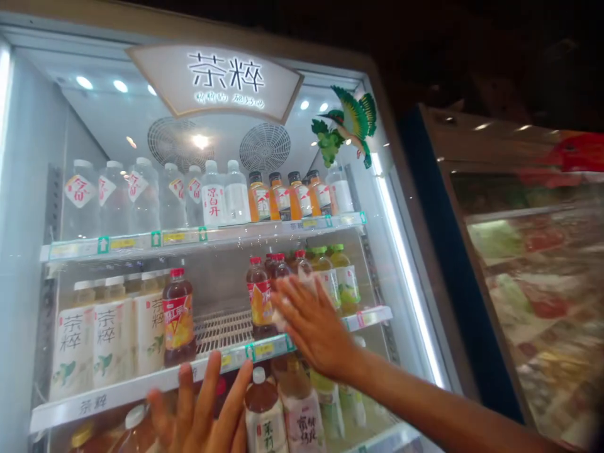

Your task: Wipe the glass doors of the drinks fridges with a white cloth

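Note:
I face a lit drinks fridge with a glass door (377,270). My right hand (315,328) lies flat on the glass at the middle shelf, fingers stretched out, pressing a white cloth (279,319) against it. The cloth shows at the palm's left edge and above the fingertips. My left hand (202,412) rests lower on the glass, open, with fingers spread upward and nothing in it. Behind the glass near my right hand stand red-capped dark tea bottles (258,296) and green-capped bottles (346,277).
The top shelf holds clear water bottles (214,198) and orange drinks (283,196). Tall white tea bottles (111,333) fill the middle shelf's left side. A second glass-fronted case (538,277) stands to the right. A bird sticker (353,123) sits on the upper glass.

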Available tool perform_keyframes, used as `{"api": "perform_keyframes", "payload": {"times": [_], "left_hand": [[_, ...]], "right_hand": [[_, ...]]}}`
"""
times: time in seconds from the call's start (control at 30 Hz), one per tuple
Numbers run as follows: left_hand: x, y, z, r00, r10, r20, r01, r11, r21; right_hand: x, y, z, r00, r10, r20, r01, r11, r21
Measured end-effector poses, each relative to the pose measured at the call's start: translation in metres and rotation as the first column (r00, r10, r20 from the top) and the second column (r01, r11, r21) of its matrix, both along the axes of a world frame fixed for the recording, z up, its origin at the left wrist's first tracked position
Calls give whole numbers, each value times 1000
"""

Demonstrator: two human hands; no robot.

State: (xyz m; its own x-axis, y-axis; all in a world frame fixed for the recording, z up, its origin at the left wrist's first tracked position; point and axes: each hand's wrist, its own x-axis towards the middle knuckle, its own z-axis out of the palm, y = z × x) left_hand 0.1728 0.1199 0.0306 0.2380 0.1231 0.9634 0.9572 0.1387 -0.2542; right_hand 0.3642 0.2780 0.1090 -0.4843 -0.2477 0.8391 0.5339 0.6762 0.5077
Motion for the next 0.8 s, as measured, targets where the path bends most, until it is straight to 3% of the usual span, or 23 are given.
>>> {"api": "perform_keyframes", "payload": {"times": [0.1, 0.2, 0.3, 0.43, 0.6, 0.73, 0.8], "left_hand": [[19, 10, 56, 997, -43, -64, 40, 998, -39], [31, 22, 101, 991, -8, -131, 4, 1000, -29], [34, 30, 128, 981, 68, -180, -75, 997, -29], [27, 26, 147, 975, 126, -181, -134, 991, -30], [-2, 9, 158, 973, 150, -177, -157, 987, -28], [-34, -11, 161, 964, 190, -189, -198, 980, -24], [-51, -22, 162, 963, 207, -170, -214, 976, -26]], "right_hand": [[25, 25, 42, 988, -17, -151, 15, 1000, -14], [33, 32, 68, 1000, -4, -28, 5, 999, 36], [27, 29, 89, 998, 6, 70, -11, 997, 80], [13, 22, 109, 995, 10, -97, -10, 1000, -8], [-9, 5, 106, 988, 41, 147, -64, 987, 151], [-38, -10, 118, 998, 41, -46, -39, 998, 46], [-59, -22, 122, 998, 67, -18, -66, 996, 61]]}}
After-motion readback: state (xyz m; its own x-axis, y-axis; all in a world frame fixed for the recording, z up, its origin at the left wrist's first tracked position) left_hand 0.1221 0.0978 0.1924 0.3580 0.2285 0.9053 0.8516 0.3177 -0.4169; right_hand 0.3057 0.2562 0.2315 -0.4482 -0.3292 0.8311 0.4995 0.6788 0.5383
